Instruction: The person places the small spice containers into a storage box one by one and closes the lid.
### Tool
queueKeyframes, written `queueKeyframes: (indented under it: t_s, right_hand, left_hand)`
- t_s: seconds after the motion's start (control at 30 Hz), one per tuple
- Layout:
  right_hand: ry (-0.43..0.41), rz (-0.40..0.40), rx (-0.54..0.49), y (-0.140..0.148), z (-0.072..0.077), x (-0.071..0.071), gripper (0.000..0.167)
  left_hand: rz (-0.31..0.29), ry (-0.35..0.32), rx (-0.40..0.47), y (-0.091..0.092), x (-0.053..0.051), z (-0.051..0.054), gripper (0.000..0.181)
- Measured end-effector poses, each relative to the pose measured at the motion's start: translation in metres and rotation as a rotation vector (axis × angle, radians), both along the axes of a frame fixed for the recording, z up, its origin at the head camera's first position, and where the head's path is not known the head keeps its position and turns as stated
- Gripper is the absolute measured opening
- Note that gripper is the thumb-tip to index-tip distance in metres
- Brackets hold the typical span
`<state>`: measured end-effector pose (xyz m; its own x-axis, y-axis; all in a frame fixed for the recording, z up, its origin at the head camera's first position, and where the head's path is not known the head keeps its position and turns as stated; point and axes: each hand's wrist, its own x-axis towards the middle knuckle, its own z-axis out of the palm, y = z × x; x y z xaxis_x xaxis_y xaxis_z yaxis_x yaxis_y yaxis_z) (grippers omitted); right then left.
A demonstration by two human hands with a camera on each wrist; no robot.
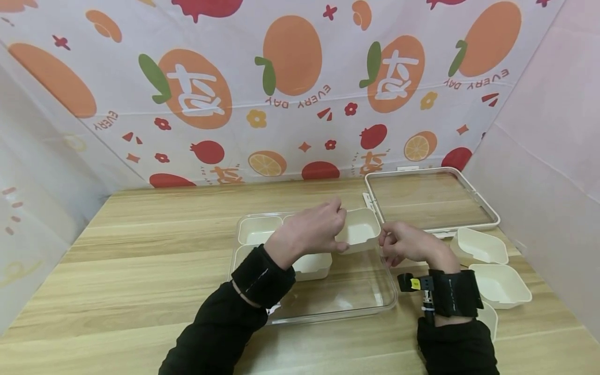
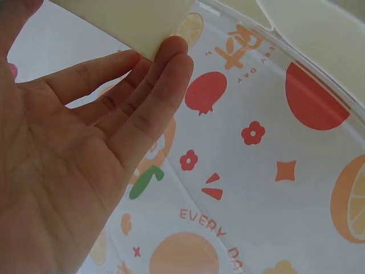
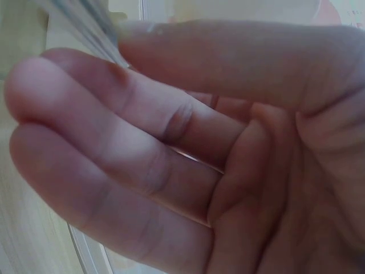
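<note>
Above the back right corner of a clear rectangular box (image 1: 328,316), the left hand (image 1: 311,229) pinches a small cream container (image 1: 360,232). From the left wrist view, the fingers of the left hand (image 2: 80,137) touch a corner of the cream container (image 2: 131,20). The right hand (image 1: 412,244) is at the box's right side; in the right wrist view, thumb and fingers of the right hand (image 3: 171,137) pinch a clear edge (image 3: 94,28). More cream containers (image 1: 258,229) sit in the box's back left part, partly hidden by the left hand and forearm.
Behind the right hand lies a clear lid with a white frame (image 1: 475,195), near the patterned cloth (image 1: 290,130). Several loose cream containers (image 1: 499,284) stand on the wooden table (image 1: 117,291) at the right, partly behind the right wrist.
</note>
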<state>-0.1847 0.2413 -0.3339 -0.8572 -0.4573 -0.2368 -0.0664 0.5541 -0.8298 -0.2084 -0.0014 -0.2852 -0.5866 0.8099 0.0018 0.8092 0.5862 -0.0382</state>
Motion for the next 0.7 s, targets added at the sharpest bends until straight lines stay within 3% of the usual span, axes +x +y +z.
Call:
queueKeyframes:
  t_s: [0.23,0.7]
  right_hand:
    - [0.012,0.018,-0.01,0.0,0.0,0.0,0.009]
    - [0.003,0.022,-0.032,0.0,-0.002,0.0,0.01]
  left_hand:
    - [0.0,-0.017,-0.019,0.003,0.002,-0.005,0.04]
    - [-0.012,0.01,-0.07,0.008,0.01,-0.014,0.046]
